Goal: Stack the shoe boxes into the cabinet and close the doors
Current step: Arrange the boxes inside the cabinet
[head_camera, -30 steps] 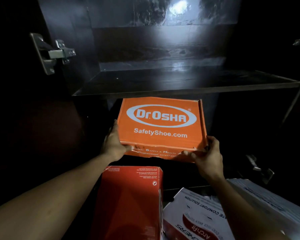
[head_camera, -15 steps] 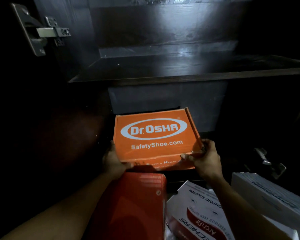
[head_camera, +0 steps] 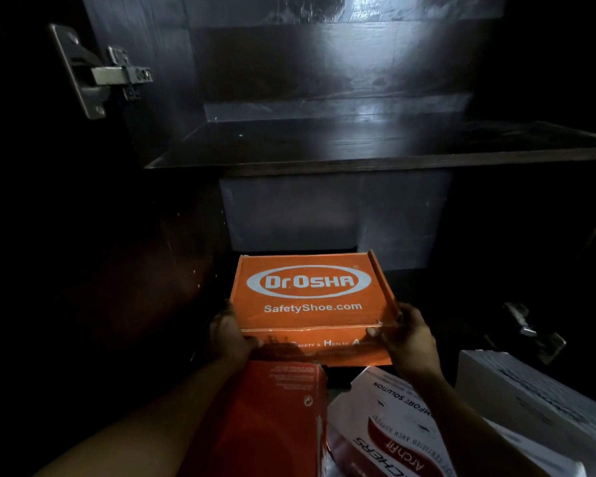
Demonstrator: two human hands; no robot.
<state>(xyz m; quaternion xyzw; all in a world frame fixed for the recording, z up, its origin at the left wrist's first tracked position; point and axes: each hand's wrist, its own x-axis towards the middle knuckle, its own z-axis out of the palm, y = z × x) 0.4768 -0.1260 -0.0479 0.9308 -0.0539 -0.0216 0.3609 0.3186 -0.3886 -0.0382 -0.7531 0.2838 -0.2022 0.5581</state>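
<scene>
We hold the orange box (head_camera: 310,294) between our left hand (head_camera: 229,333) and right hand (head_camera: 408,335), fingers (head_camera: 372,331) curled round its near corners, cabinet (head_camera: 289,215) straight ahead.

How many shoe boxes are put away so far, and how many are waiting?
None looks stored yet: no box shows on the dark shelf. In hand: left hand and right hand grip the orange cardboard Dr.OSHA box below that shelf. Left: the red cardboard box, the white box with red print and the plain white box wait outside; the metal hinge shows a door open.
</scene>
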